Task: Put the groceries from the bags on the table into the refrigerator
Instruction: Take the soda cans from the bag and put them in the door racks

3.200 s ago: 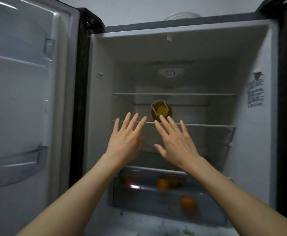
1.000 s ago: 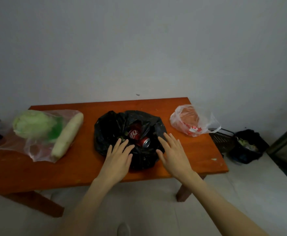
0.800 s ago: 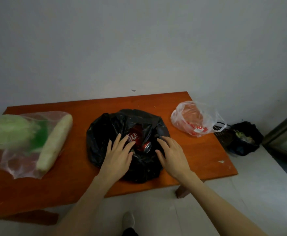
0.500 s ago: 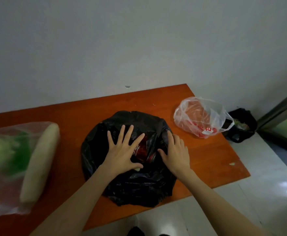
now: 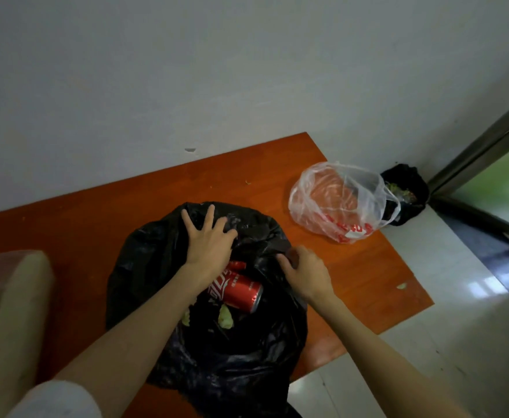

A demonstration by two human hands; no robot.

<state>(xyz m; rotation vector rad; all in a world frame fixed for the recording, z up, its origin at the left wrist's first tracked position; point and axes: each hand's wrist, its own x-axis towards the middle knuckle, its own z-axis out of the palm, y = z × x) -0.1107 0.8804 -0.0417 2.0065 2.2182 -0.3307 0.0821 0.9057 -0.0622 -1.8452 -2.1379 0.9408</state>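
Observation:
A black plastic bag [image 5: 223, 351] lies open on the orange table [image 5: 346, 282]. Inside it a red soda can [image 5: 236, 292] lies on its side, with a second red can partly hidden behind it, and some pale green scraps lie below. My left hand [image 5: 209, 241] rests with spread fingers on the bag's far rim. My right hand [image 5: 306, 271] pinches the bag's right edge with curled fingers. A clear plastic bag [image 5: 334, 203] with red print sits at the table's right end.
At the left edge a white radish [image 5: 15, 315] lies in a clear bag beside something green. A black bin [image 5: 405, 196] with scraps stands on the floor in the corner by a metal door frame. The grey wall runs along the table's far side.
I have turned from the open refrigerator to the table and leaned in. Both hands have moved onto the black bag; the left slid to its far rim and the right closed on its edge, baring the can.

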